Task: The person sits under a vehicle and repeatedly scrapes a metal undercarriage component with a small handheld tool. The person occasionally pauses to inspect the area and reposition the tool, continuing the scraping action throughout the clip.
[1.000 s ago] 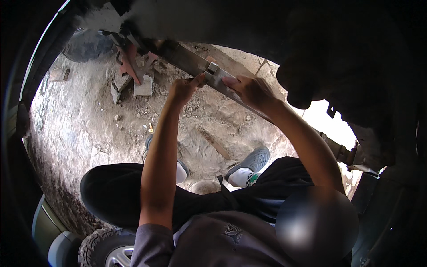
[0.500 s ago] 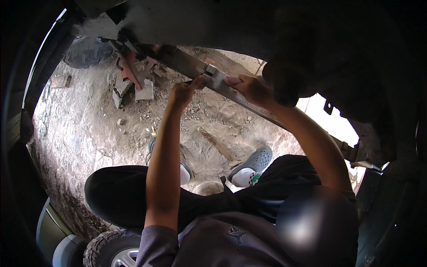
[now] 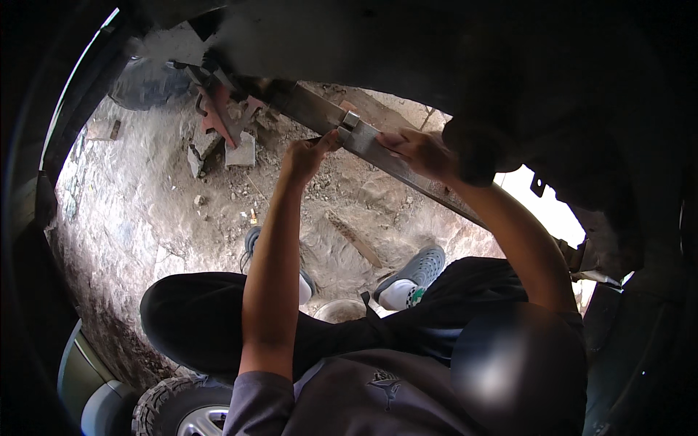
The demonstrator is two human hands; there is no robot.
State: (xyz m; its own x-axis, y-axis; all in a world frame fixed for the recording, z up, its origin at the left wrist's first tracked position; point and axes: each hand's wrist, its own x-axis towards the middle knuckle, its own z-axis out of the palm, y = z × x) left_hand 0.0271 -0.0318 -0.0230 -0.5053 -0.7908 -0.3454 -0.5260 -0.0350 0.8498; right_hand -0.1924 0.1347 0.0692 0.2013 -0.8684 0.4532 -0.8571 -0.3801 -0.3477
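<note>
A long flat metal bar (image 3: 313, 107) slants from upper left to lower right beneath a dark vehicle body. Around it sits a small bright metal clip (image 3: 350, 121). My left hand (image 3: 307, 161) is closed at the bar's near edge beside this clip, thumb and fingers pinched together; what lies under the fingers is partly hidden. To the right of the clip, my right hand (image 3: 424, 152) grips the bar, its thumb side against the upper face. The fingers behind the bar are out of sight.
Dark underbody parts (image 3: 480, 138) hang close above and right of my hands. A reddish metal stand (image 3: 216, 116) and a broken concrete block (image 3: 241, 151) rest on the dirt floor at upper left. A wheel (image 3: 171, 408) stands at lower left, and a flat strip (image 3: 354, 238) lies between my feet.
The whole view has shifted slightly, with the bar and floor a little lower. Both hands keep nearly the same places on the bar; my right hand's fingers have moved slightly.
</note>
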